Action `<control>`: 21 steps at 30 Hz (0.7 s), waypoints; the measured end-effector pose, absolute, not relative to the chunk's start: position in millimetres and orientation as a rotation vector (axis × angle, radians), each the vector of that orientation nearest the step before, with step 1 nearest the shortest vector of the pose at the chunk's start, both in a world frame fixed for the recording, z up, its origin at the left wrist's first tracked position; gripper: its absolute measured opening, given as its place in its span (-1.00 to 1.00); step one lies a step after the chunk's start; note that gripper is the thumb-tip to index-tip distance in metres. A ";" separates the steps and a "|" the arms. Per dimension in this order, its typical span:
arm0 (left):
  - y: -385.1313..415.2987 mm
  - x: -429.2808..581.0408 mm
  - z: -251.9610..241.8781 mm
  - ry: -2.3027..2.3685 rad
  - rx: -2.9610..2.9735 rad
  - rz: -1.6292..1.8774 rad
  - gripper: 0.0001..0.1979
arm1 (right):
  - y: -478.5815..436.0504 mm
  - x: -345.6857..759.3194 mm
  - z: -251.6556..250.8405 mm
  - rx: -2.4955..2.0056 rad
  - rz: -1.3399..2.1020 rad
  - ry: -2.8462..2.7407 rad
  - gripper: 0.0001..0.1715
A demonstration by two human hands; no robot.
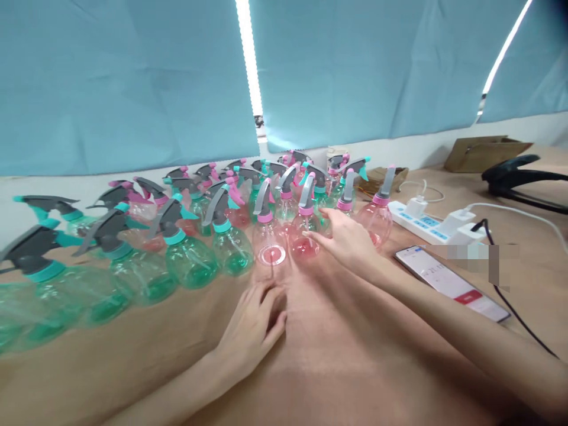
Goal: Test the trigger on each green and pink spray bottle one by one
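Note:
My right hand (349, 238) is at the right side of a pink spray bottle (305, 239) with a grey trigger. Its thumb lies across the front of the bottle and the forefinger reaches round the side; the other fingers are mostly hidden. Just left of that bottle stands another pink spray bottle (270, 242), its round base ring showing. My left hand (255, 319) rests on the tabletop below it, fingers loosely bent and thumb apart, holding nothing. Nearest on the left is a green spray bottle (233, 251) with a turquoise collar.
Several more green spray bottles (190, 260) and pink ones fill the left and back of the table (310, 367). To the right lie a phone (450, 281), a white power strip (421, 222) with chargers, a black object (519, 180) and a cardboard box (483, 154). Blue sheeting (133, 83) hangs behind.

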State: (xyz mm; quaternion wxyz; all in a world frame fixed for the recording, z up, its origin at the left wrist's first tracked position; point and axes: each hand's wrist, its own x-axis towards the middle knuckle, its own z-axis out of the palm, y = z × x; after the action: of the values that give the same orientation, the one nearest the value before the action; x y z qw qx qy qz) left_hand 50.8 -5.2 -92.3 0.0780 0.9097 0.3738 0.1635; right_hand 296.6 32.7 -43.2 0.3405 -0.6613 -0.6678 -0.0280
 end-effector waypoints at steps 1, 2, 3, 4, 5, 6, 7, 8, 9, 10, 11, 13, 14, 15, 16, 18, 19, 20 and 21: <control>-5.9 54.2 -90.5 1.110 2.729 0.505 -0.68 | 36.9 294.8 -44.4 -1.724 -0.048 -1.729 -0.33; -6.7 57.2 -88.8 1.102 2.736 0.526 -0.68 | 40.8 292.6 -45.2 -1.731 -0.018 -1.718 -0.26; -7.5 59.9 -87.2 1.097 2.740 0.541 -0.68 | 44.4 290.3 -45.6 -1.744 0.015 -1.705 -0.21; -8.1 62.3 -85.6 1.095 2.740 0.553 -0.69 | 47.7 288.3 -45.5 -1.760 0.047 -1.697 -0.19; -8.7 64.3 -84.1 1.095 2.735 0.559 -0.70 | 50.5 286.6 -45.1 -1.778 0.074 -1.689 -0.21; -9.1 66.0 -82.6 1.102 2.724 0.561 -0.71 | 52.9 285.3 -44.5 -1.796 0.094 -1.684 -0.25; -9.4 67.4 -81.2 1.106 2.709 0.562 -0.72 | 54.6 284.5 -43.8 -1.809 0.108 -1.682 -0.30; -9.6 68.4 -80.1 1.108 2.692 0.565 -0.72 | 55.7 284.1 -43.0 -1.819 0.115 -1.681 -0.34; -9.7 69.2 -79.2 1.102 2.674 0.574 -0.72 | 56.1 284.1 -42.3 -1.823 0.119 -1.684 -0.37; -9.7 69.8 -78.4 1.090 2.654 0.587 -0.72 | 55.7 284.3 -41.5 -1.823 0.120 -1.689 -0.39; -9.6 70.3 -77.6 1.079 2.629 0.595 -0.73 | 54.4 284.8 -40.8 -1.822 0.122 -1.695 -0.39; -9.3 71.3 -75.5 1.063 2.568 0.609 -0.74 | 49.5 285.8 -39.7 -1.822 0.129 -1.716 -0.41; -9.2 71.9 -73.7 1.063 2.535 0.617 -0.75 | 45.8 286.2 -39.3 -1.824 0.129 -1.727 -0.42; -9.1 72.7 -71.4 1.065 2.502 0.629 -0.76 | 41.5 286.6 -39.0 -1.824 0.127 -1.740 -0.43; -8.9 73.6 -68.6 1.068 2.469 0.648 -0.78 | 36.4 286.9 -38.7 -1.821 0.124 -1.754 -0.43; -8.2 75.3 -61.8 1.067 2.408 0.711 -0.82 | 24.7 286.8 -38.3 -1.808 0.124 -1.783 -0.42; -7.7 76.0 -58.1 1.071 2.375 0.750 -0.84 | 18.1 286.1 -38.1 -1.802 0.128 -1.799 -0.41; -7.0 76.7 -54.3 1.084 2.336 0.789 -0.85 | 11.3 284.8 -38.0 -1.799 0.136 -1.816 -0.41; -6.3 77.4 -50.4 1.104 2.289 0.828 -0.84 | 4.2 282.8 -37.9 -1.792 0.143 -1.834 -0.41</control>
State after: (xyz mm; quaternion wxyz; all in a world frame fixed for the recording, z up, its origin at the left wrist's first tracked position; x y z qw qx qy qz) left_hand 77.4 -6.3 -50.4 0.2323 0.8330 0.4018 0.3012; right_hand 282.8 4.2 -37.9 0.2831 -0.6693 -0.6849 0.0534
